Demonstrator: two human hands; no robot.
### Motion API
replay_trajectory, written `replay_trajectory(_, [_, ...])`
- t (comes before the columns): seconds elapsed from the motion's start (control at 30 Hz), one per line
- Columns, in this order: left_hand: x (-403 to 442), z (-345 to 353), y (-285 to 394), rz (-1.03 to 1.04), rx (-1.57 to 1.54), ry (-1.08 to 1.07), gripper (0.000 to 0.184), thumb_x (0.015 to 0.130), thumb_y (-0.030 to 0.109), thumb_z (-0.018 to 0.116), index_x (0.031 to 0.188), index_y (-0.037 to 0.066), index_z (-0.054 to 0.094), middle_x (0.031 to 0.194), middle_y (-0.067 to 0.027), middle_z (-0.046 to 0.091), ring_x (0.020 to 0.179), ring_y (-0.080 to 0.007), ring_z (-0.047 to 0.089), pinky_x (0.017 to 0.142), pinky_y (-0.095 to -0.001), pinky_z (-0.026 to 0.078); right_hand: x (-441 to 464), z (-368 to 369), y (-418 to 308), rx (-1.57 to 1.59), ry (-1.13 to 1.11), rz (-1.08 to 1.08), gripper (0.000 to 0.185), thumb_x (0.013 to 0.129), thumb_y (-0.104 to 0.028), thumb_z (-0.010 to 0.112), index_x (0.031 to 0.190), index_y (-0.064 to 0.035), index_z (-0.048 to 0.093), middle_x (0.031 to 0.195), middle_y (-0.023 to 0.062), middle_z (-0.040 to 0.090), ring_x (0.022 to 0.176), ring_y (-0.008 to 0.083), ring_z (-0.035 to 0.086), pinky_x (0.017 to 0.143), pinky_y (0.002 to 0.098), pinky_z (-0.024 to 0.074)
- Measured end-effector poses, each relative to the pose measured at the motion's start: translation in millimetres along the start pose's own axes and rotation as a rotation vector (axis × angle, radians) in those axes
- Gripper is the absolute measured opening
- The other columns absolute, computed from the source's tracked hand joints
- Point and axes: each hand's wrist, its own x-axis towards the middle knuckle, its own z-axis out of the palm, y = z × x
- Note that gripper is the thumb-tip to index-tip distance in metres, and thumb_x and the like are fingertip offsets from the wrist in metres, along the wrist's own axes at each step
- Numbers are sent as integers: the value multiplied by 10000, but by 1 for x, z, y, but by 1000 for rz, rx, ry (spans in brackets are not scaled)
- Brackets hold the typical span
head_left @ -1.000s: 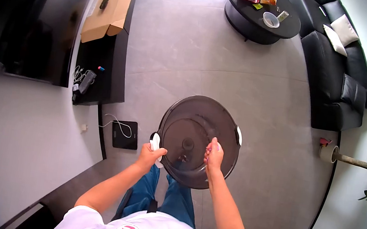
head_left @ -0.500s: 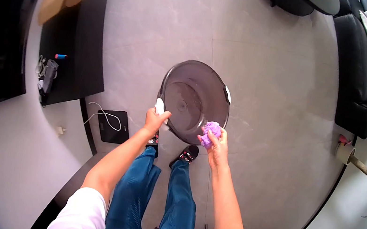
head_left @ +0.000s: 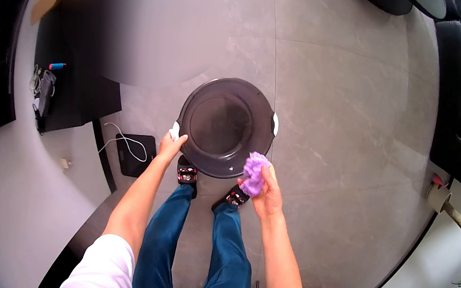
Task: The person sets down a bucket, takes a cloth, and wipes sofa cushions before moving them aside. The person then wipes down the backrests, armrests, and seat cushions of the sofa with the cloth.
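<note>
A dark, see-through plastic basin [head_left: 220, 169] with white handles is in front of my feet, its opening facing up toward me. My left hand [head_left: 170, 146] is closed around the white handle on its left side. In my right hand [head_left: 268, 192] is a crumpled purple cloth [head_left: 254, 173], gripped between thumb and fingers just beyond the basin's lower right rim. Another white handle [head_left: 275, 124] shows on the basin's right side, with no hand on it.
To the left, a black low cabinet [head_left: 72, 84] carries cables and a small blue-red item [head_left: 57, 66]. A black scale [head_left: 134, 156] with a white cable lies on the floor. At right are a black sofa [head_left: 455, 118] and a potted plant [head_left: 439, 198].
The basin has gone from tilted to more level and shifted left, with my left hand on its handle. My right hand with the purple cloth has moved slightly left and down.
</note>
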Motion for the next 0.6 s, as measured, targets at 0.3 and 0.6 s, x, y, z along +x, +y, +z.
replay_trajectory(0.3, [-20, -81, -95, -185, -23, 53, 501, 942, 391, 393, 911, -2, 702, 881, -205, 704, 911, -347, 669, 817, -449, 488, -72, 64, 6, -15, -40, 60, 298, 838, -67, 615, 1125, -107, 549, 1005, 100, 631, 993, 261, 651, 767, 429, 602])
replay_trajectory(0.6, [-292, -185, 49, -382, -606, -154, 310, 855, -1, 407, 1107, 48, 581, 995, -119, 650, 873, -238, 672, 746, -419, 596, -201, 184, -3, -120, -227, 142, 370, 931, -198, 654, 1269, -102, 538, 906, 16, 577, 565, 29, 380, 418, 149, 275])
